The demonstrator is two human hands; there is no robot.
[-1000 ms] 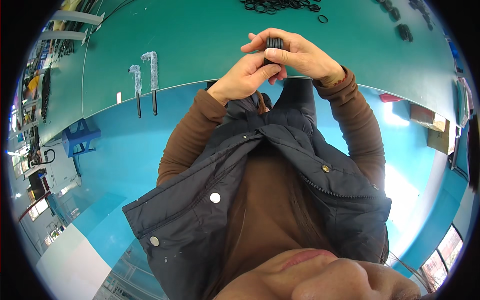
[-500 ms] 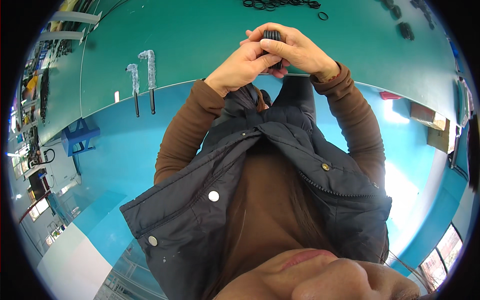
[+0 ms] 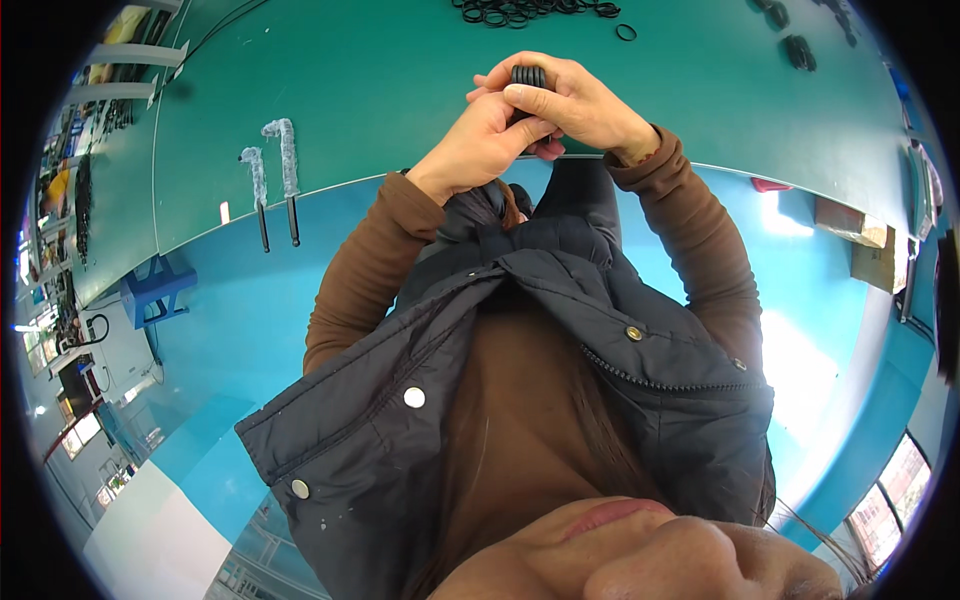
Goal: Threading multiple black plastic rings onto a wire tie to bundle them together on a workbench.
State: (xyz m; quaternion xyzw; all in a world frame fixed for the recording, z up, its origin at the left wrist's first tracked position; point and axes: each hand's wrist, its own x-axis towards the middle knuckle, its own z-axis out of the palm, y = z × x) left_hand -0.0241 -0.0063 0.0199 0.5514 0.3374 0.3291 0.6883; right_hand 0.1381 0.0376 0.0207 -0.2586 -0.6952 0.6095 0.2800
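Stack of black rings (image 3: 528,76): held btwn both hands at view's 12 o'clock, above near edge of desk (image 3: 350,90). R hand (image 3: 570,97): grip narrow, thumb & fingers around stack's upper part. L hand (image 3: 487,137): grip narrow, holding stack's lower part; exact fingertip contact hidden. Ref. hands: heap of loose rings (image 3: 515,12) at 12 o'clock; single ring (image 3: 626,32), apart, 2 o'clock; black bundle (image 3: 798,53), well apart, 3 o'clock; 2 wrapped angled tools (image 3: 289,165), approx. 8:30, dark ends past desk edge.
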